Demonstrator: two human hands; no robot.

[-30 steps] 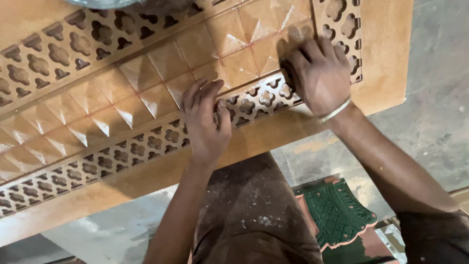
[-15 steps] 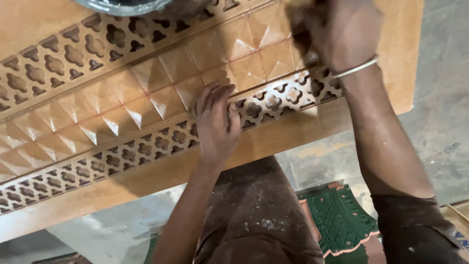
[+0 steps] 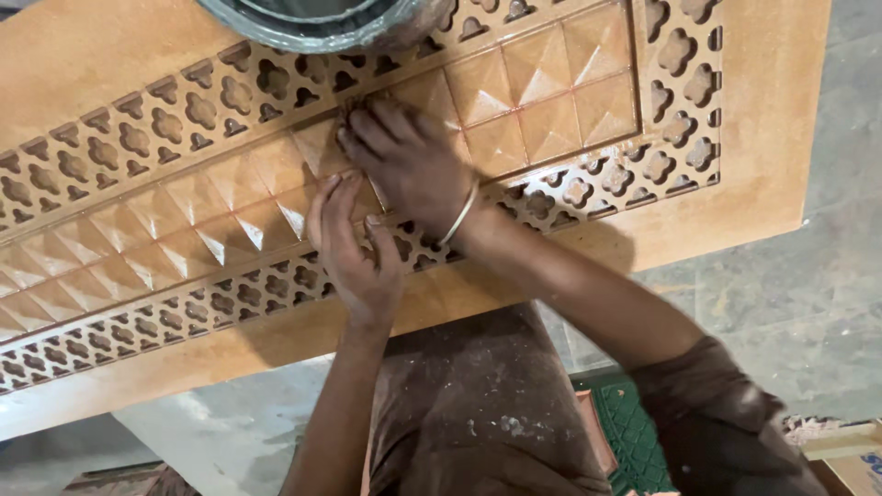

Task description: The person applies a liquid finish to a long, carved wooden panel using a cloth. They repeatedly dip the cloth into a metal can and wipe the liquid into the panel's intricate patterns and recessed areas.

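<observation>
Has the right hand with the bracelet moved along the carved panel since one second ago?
Yes. The right hand has moved left along the carved wooden panel, away from the panel's right end, and now lies on the pyramid squares beside the left hand.

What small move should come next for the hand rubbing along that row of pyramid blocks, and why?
Probably a short stroke leftward. The right hand presses on the carved wooden panel at the row of raised pyramid blocks, and the left hand braces just below it. The blocks to the left lie uncovered next in the row. Whether the right hand holds an abrasive is hidden.
</observation>
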